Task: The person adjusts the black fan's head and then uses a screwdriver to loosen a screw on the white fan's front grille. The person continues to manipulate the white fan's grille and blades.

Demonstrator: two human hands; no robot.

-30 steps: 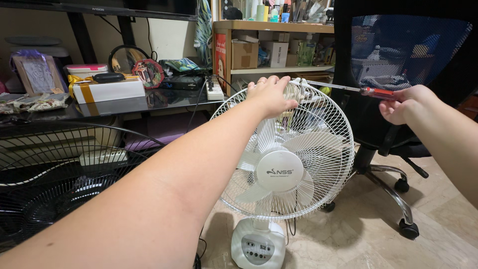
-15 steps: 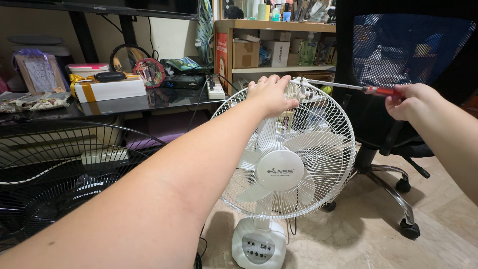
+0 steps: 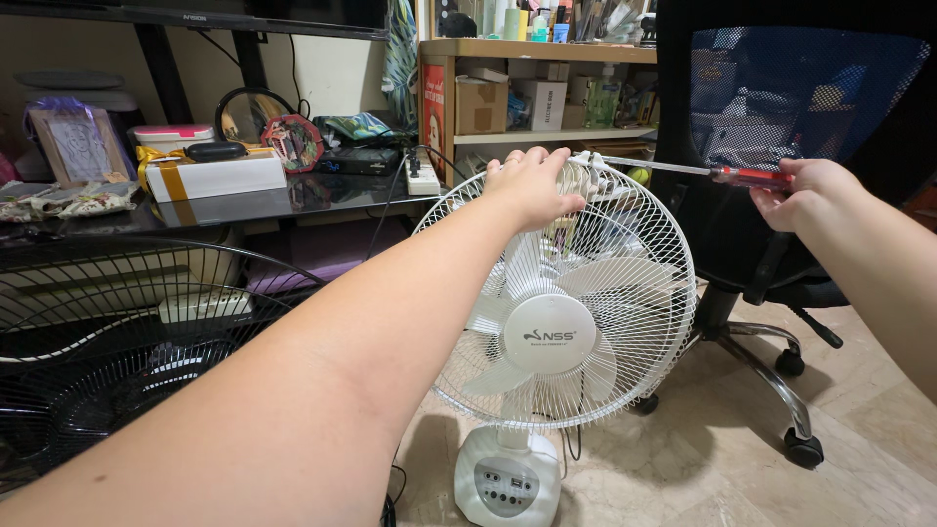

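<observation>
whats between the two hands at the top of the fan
In the head view, the screwdriver's metal shaft spans from the right hand to the clip on the fan guard beside the left hand.

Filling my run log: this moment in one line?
left hand: grips fan guard top | right hand: holds screwdriver, tip at guard top

I'm looking down on a pale marbled tile floor (image 3: 878, 400), with a black mesh-backed office chair (image 3: 791, 88) standing on its chrome wheeled base at the right. Straight back there's a wooden shelf unit (image 3: 537, 49) crammed with cardboard boxes and bottles against a cream wall (image 3: 322, 68). To my left a dark glossy table (image 3: 244, 205) carries a white gift box with a gold ribbon (image 3: 210, 174) and a power strip (image 3: 423, 178), and a black wire fan guard (image 3: 107, 361) leans below it.
</observation>
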